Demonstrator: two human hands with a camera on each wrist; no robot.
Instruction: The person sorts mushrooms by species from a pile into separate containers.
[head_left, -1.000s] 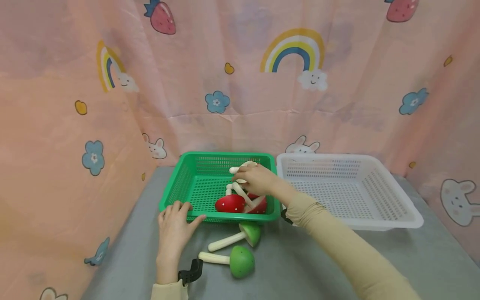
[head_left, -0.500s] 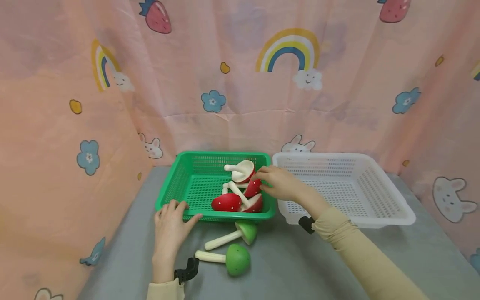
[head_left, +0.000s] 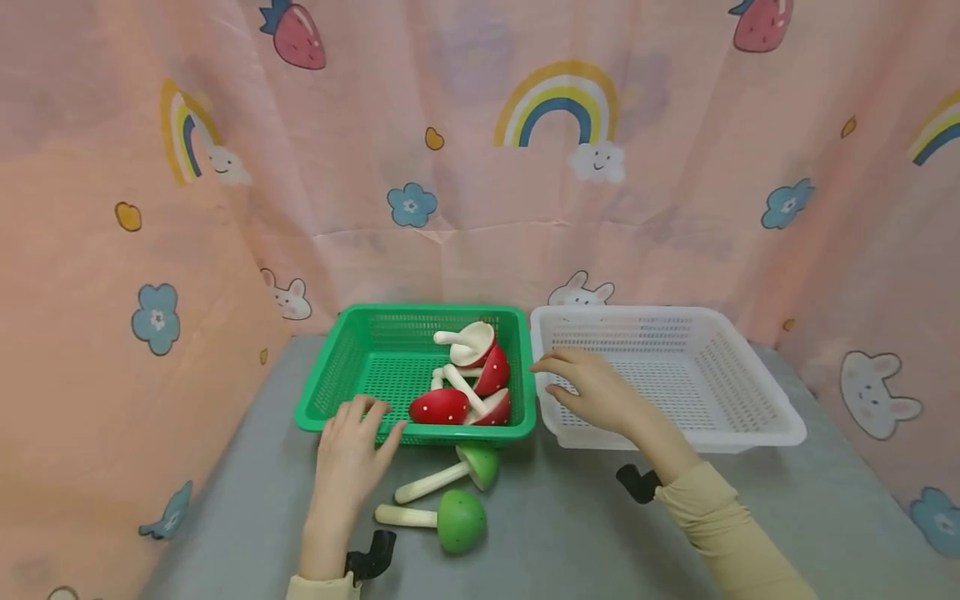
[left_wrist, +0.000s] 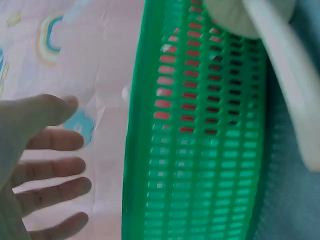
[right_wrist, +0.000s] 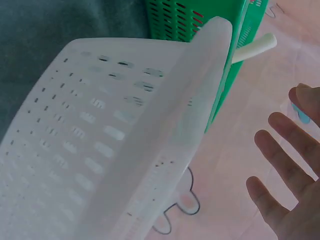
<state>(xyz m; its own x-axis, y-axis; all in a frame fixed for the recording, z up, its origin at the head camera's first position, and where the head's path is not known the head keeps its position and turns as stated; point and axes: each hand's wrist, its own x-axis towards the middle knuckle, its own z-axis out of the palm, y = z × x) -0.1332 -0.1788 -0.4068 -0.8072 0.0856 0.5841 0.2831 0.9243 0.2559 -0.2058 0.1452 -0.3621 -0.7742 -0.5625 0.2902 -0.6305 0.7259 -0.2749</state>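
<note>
A green basket [head_left: 330,386] holds several red toy mushrooms [head_left: 440,407]; one lies cap-down at the back [head_left: 471,342]. My left hand [head_left: 366,423] rests with straight fingers on the basket's front rim and holds nothing. In the left wrist view its spread fingers [left_wrist: 47,176] lie beside the green basket wall [left_wrist: 200,150]. My right hand [head_left: 561,377] is open and empty over the left front corner of the white basket [head_left: 776,421]. The right wrist view shows its open fingers [right_wrist: 282,167] by the white basket wall [right_wrist: 100,140].
Two green toy mushrooms lie on the grey table in front of the green basket, one close to it [head_left: 480,463], one nearer me [head_left: 459,521]. A pink patterned curtain [head_left: 480,167] closes off the back and both sides. The white basket holds nothing.
My right hand let go of the red mushroom in the green basket and moved right to the white basket's left edge. The left hand stayed on the green rim.
</note>
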